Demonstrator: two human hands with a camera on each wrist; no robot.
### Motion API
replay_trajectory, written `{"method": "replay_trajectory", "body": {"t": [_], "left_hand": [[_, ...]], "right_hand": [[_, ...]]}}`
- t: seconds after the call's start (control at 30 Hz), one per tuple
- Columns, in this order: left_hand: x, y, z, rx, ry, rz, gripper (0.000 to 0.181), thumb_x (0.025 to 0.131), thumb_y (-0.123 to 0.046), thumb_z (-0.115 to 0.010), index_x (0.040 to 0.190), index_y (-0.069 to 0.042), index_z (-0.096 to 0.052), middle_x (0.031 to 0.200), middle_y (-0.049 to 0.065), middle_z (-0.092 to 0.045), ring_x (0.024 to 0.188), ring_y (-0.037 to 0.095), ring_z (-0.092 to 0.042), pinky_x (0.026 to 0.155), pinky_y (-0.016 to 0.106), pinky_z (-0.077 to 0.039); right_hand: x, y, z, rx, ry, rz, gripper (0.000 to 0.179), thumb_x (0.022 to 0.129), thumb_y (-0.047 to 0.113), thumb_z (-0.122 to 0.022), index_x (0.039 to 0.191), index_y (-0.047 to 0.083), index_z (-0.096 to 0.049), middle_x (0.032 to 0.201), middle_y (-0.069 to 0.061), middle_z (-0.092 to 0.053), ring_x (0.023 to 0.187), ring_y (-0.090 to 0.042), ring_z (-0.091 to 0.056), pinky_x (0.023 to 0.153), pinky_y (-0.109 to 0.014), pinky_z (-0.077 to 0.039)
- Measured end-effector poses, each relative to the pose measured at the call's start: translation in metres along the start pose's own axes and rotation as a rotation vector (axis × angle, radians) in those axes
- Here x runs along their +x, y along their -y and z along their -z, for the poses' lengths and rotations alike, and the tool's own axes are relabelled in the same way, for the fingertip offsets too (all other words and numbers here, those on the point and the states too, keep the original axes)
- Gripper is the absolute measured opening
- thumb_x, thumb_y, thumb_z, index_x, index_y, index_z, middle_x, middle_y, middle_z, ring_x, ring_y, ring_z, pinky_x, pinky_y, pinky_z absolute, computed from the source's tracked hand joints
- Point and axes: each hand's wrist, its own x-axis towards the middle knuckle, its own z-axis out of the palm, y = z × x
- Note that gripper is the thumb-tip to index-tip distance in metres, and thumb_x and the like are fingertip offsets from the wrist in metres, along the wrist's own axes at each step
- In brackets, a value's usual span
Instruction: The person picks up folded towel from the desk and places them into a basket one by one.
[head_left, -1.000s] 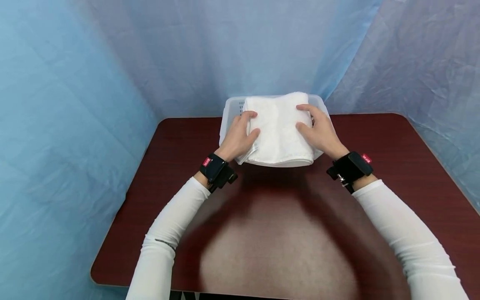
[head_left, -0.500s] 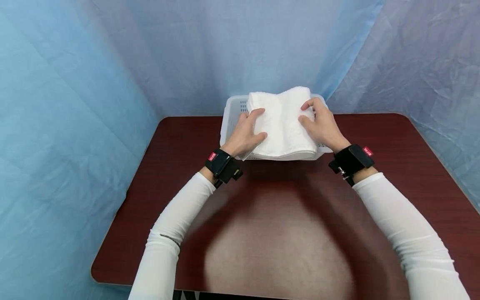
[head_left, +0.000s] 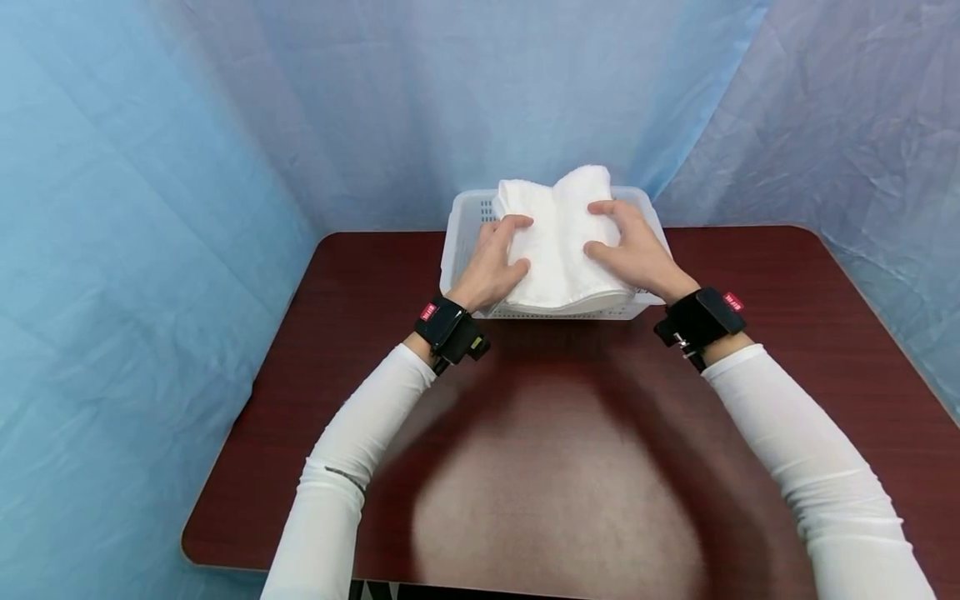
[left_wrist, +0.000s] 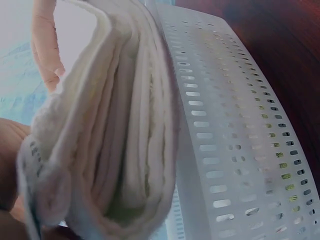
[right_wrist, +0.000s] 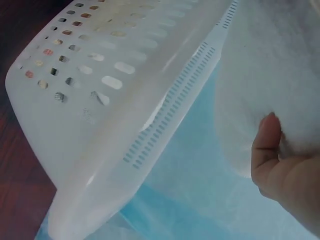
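Observation:
A white towel, folded into a thick pad, is held over the basket with a crease down its middle. My left hand grips its left side, thumb and index finger on the top face. My right hand holds the right side likewise; the fingers underneath are hidden. Stacked folds of the towel show edge-on in the left wrist view, with a small printed label at the lower left. Beside it stands the white perforated plastic basket. From the right wrist, fingers of my right hand press against the towel.
The basket stands at the back of a dark red-brown table. Specks of colour show through its holes, but what lies inside cannot be made out. Blue cloth sheets hang behind the table and at its sides.
The towel has moved up and away in the head view, showing more of the basket's front. Its middle crease has deepened. Lately my right hand has shifted slightly left with the towel's right side.

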Motion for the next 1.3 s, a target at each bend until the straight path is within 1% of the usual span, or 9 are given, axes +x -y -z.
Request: {"method": "replay_trajectory", "body": {"t": [0.13,0.27,0.33,0.5,0.67,0.8,1.1,1.3], "left_hand": [[0.004,0.001,-0.002,-0.003,-0.026,-0.018,0.053,0.095,-0.004,-0.057,0.146,-0.015,-0.043,0.145,0.014,-0.036,0.128,0.024,-0.037,0.100,0.036,-0.039],[0.009,0.001,-0.003,0.001,-0.045,-0.009,0.053,0.094,-0.002,-0.057,0.144,-0.014,-0.045,0.144,0.014,-0.037,0.131,0.023,-0.036,0.103,0.035,-0.038],[0.011,0.001,-0.004,0.005,-0.051,0.003,0.053,0.093,-0.002,-0.058,0.143,-0.014,-0.046,0.144,0.013,-0.038,0.131,0.022,-0.036,0.103,0.034,-0.038],[0.016,0.001,-0.005,0.005,-0.065,0.009,0.051,0.093,-0.001,-0.058,0.142,-0.015,-0.048,0.143,0.013,-0.038,0.129,0.022,-0.038,0.103,0.034,-0.039],[0.020,0.003,-0.005,0.010,-0.069,-0.006,0.048,0.095,-0.002,-0.057,0.141,-0.014,-0.048,0.144,0.013,-0.037,0.130,0.023,-0.038,0.102,0.034,-0.038],[0.022,0.004,-0.004,0.016,-0.076,-0.010,0.047,0.096,-0.001,-0.056,0.141,-0.013,-0.048,0.144,0.014,-0.036,0.131,0.023,-0.037,0.103,0.034,-0.038],[0.027,0.008,-0.005,0.032,-0.085,0.009,0.049,0.095,-0.001,-0.057,0.141,-0.011,-0.048,0.143,0.015,-0.036,0.128,0.024,-0.039,0.103,0.032,-0.038],[0.030,0.012,-0.009,0.057,-0.081,0.007,0.048,0.095,0.000,-0.057,0.141,-0.009,-0.047,0.138,0.017,-0.038,0.122,0.024,-0.042,0.101,0.031,-0.039]], "right_hand": [[0.004,0.001,-0.001,-0.027,-0.037,0.014,0.059,0.094,0.010,-0.055,0.149,-0.002,-0.036,0.154,-0.022,-0.031,0.143,-0.031,-0.025,0.114,-0.049,-0.023],[0.008,0.000,-0.001,-0.065,-0.072,0.031,0.058,0.092,0.006,-0.056,0.147,-0.004,-0.038,0.151,-0.024,-0.035,0.144,-0.033,-0.025,0.116,-0.047,-0.022],[0.009,0.000,-0.001,-0.074,-0.081,0.026,0.058,0.092,0.006,-0.056,0.147,-0.003,-0.038,0.152,-0.024,-0.034,0.144,-0.033,-0.025,0.116,-0.048,-0.022],[0.011,-0.002,-0.001,-0.086,-0.090,0.003,0.058,0.094,0.006,-0.055,0.149,0.000,-0.037,0.154,-0.022,-0.031,0.145,-0.034,-0.025,0.115,-0.049,-0.024],[0.014,-0.002,-0.001,-0.087,-0.102,0.004,0.058,0.095,0.006,-0.055,0.149,0.000,-0.037,0.155,-0.022,-0.031,0.145,-0.033,-0.026,0.116,-0.048,-0.025],[0.018,-0.003,-0.003,-0.081,-0.111,0.005,0.057,0.095,0.004,-0.056,0.149,-0.001,-0.038,0.154,-0.022,-0.032,0.145,-0.034,-0.026,0.117,-0.047,-0.024],[0.025,-0.005,-0.007,-0.072,-0.119,0.016,0.056,0.094,0.001,-0.055,0.148,-0.004,-0.037,0.153,-0.024,-0.033,0.146,-0.036,-0.025,0.118,-0.045,-0.021],[0.028,-0.011,-0.011,-0.079,-0.111,0.003,0.057,0.094,-0.001,-0.056,0.147,-0.006,-0.037,0.152,-0.025,-0.034,0.145,-0.037,-0.026,0.119,-0.044,-0.020]]}}
